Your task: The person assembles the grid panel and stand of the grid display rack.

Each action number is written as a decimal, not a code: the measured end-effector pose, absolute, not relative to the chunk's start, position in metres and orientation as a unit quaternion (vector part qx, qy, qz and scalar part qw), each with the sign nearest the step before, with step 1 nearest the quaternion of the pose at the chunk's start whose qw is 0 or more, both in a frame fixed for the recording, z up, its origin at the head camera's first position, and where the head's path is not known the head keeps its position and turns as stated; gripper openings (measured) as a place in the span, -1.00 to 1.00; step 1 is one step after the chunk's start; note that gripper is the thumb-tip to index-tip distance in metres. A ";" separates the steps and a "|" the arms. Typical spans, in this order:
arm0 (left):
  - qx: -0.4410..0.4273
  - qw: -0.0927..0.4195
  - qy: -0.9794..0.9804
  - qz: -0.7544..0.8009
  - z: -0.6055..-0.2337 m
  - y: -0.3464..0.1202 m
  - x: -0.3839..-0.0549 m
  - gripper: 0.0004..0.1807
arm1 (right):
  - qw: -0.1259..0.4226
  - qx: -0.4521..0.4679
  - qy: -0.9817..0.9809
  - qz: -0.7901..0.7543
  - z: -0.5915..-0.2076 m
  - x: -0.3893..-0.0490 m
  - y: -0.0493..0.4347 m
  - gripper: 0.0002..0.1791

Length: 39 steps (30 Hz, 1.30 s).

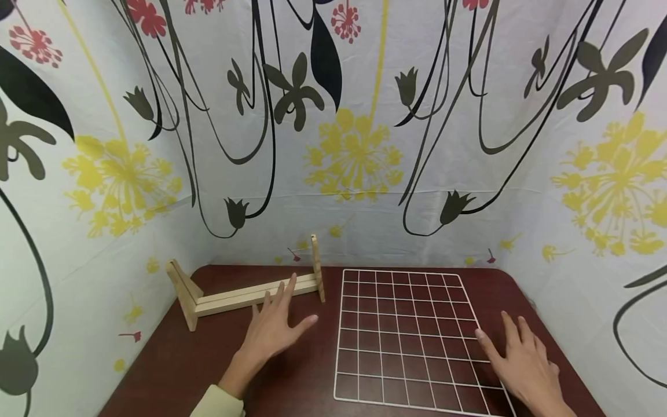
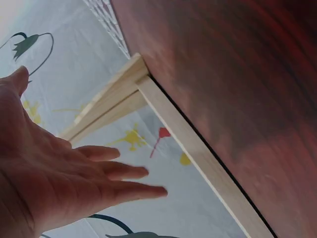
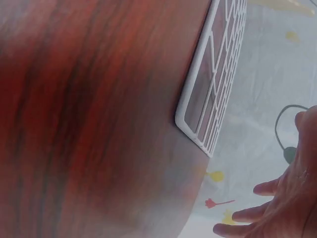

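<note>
I'm seeing the wire rack (image 1: 402,333) lying flat on the table (image 1: 167,370). Left of it, end boards (image 1: 183,298) are apparently bracing the wooden stand (image 1: 231,302) near the left hand (image 1: 273,330); by the rack's right edge, the right hand (image 1: 523,362) is hovering. All fingers (image 2: 143,191) are hanging loosely apart, empty.

Head view bright; wrist views dimmer, tabletop (image 2: 213,94) softly shadowed

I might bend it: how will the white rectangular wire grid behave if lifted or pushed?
The white rectangular wire grid probably stays fairly stiff, given its straight-lined crisscross build. It's likely light for its size, being mostly gaps. Pushed, it may slide rather than tip, lying flat.
</note>
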<state>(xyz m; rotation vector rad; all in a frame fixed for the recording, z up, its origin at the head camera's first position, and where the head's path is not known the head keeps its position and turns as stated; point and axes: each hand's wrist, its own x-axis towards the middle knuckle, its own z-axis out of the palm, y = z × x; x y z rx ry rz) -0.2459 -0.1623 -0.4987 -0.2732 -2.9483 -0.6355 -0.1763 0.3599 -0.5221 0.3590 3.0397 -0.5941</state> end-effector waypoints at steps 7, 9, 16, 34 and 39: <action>-0.097 0.023 -0.958 -0.270 -0.491 -0.157 -0.250 0.14 | -0.038 0.076 0.977 -0.193 -0.523 -0.176 0.359 0.05; -0.100 0.018 -0.955 -0.280 -0.490 -0.155 -0.251 0.14 | -0.055 0.063 0.976 -0.200 -0.524 -0.177 0.358 -0.02; -0.105 -0.001 -0.939 -0.327 -0.487 -0.148 -0.261 0.09 | -0.083 0.050 0.971 -0.218 -0.521 -0.182 0.358 -0.09; -0.151 0.002 -0.948 -0.280 -0.490 -0.116 -0.291 -0.54 | -0.006 0.102 0.977 -0.186 -0.514 -0.191 0.368 -0.27; -0.136 -0.035 -0.952 -0.270 -0.492 -0.111 -0.297 -0.45 | 0.016 0.101 0.978 -0.181 -0.520 -0.196 0.368 -0.49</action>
